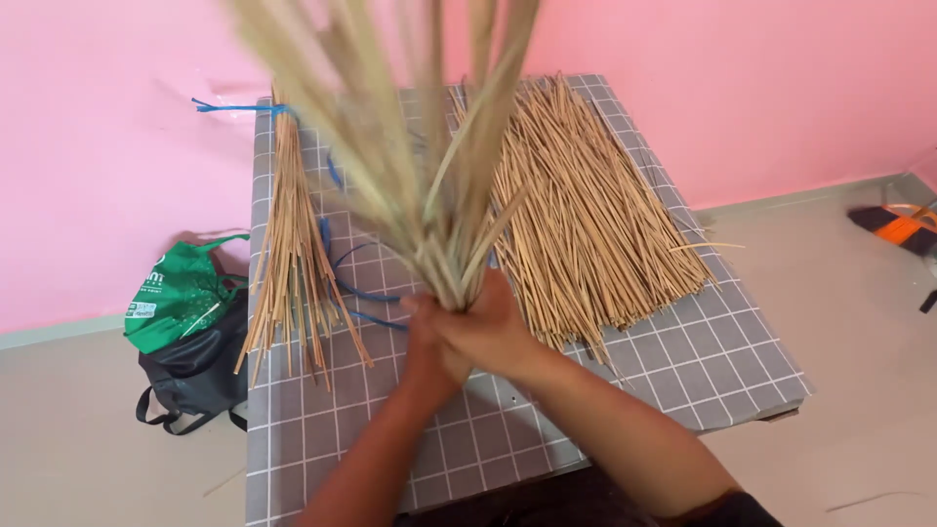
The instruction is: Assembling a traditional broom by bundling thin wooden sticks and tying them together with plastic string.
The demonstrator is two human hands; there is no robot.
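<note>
Gripping the base of a bundle of dry grass stalks (420, 146) at frame centre, left hand (429, 346) and right hand (488, 332) both closed around it, stalks fanning upward, blurred.

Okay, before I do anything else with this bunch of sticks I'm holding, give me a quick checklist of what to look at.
1. Both hands on the bunch: ok, left hand and right hand clasp its base.
2. Bunch held upright above the table: ok.
3. Tips even: cannot tell, blurred and cut off at the top.
4. Tied bundle clear of the hands: ok, lies to the left.
5. Loose pile on the table: ok, one stick juts past the right edge.
6. Blue string within reach: ok.
</note>
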